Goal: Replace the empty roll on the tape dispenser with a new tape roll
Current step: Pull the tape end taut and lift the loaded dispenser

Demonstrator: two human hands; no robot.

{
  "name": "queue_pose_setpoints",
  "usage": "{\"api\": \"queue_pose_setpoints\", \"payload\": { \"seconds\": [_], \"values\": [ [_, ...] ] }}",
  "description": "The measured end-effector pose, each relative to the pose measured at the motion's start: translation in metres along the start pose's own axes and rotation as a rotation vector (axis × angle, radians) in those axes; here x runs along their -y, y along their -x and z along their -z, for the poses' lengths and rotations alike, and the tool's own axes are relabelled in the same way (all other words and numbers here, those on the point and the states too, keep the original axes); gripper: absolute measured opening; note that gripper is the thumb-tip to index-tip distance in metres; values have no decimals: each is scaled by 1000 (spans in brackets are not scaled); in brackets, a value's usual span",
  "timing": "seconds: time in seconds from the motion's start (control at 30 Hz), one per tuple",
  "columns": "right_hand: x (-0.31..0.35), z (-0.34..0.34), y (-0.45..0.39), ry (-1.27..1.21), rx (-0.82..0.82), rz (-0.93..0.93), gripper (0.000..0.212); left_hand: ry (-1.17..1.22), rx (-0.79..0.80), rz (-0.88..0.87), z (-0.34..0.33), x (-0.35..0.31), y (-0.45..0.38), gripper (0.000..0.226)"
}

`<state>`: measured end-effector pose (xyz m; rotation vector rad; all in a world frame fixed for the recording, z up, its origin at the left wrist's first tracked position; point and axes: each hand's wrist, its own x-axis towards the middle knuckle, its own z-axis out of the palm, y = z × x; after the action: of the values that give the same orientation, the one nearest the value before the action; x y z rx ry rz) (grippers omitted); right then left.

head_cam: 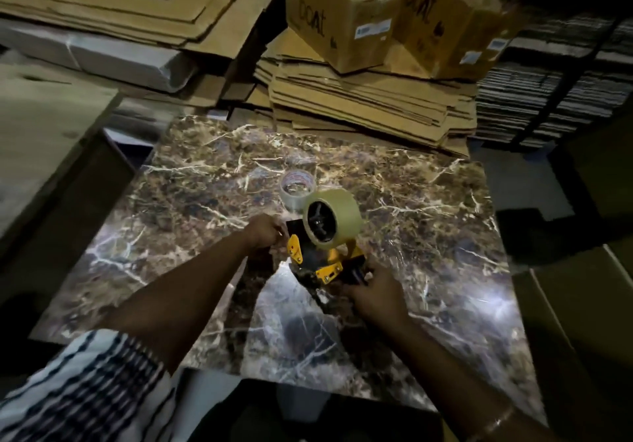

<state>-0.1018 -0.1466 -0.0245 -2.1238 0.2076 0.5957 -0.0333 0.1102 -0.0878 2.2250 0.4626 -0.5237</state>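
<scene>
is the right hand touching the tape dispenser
Touching. The head view shows the right hand closed around the black handle end of the tape dispenser, fingers overlapping it with no gap.

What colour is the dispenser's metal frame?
Yellow frame on the handheld tape dispenser, clearest in the head view.

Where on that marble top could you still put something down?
The marble top is bare along its right side and along its left edge past the left hand. It is crowded mid-table: the tape dispenser, the spare roll, the right hand.
</scene>
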Motion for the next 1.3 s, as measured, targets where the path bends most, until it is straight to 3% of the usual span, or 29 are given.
{"api": "queue_pose_setpoints", "payload": {
  "seconds": [0.1,0.2,0.27,0.33,0.37,0.5,0.7,0.8,1.0,1.1,1.2,1.3],
  "values": [
    [7,7,4,100,17,-48,34,120,-55,23,-8,15,3,48],
    [3,12,-2,127,61,28,24,263,-106,3,-13,23,10,53],
    [3,16,-3,100,106,-1,48,307,-115,10,-14,22,17,56],
    [0,15,-6,89,140,-64,85,321,-111,30,-14,19,21,52],
    [0,14,-9,95,159,-67,90,300,-112,45,-13,17,24,48],
    [9,13,-9,160,214,-18,72,132,-122,95,-10,10,29,12],
    [-3,13,-24,69,311,-68,67,32,-126,112,-17,13,31,13],
    [-14,14,-26,29,329,-89,80,21,-188,114,-28,15,33,9],
    [-29,21,-21,4,317,-96,62,-83,-270,-55,-55,14,42,15],
    [-35,23,-25,-3,320,-91,69,-99,-287,-131,-64,20,48,23],
    [-38,21,-28,9,330,-79,88,-39,-400,-160,-68,23,54,31],
    [-38,21,-28,41,326,-61,68,-131,-405,-212,-70,23,57,23]
  ]
}}
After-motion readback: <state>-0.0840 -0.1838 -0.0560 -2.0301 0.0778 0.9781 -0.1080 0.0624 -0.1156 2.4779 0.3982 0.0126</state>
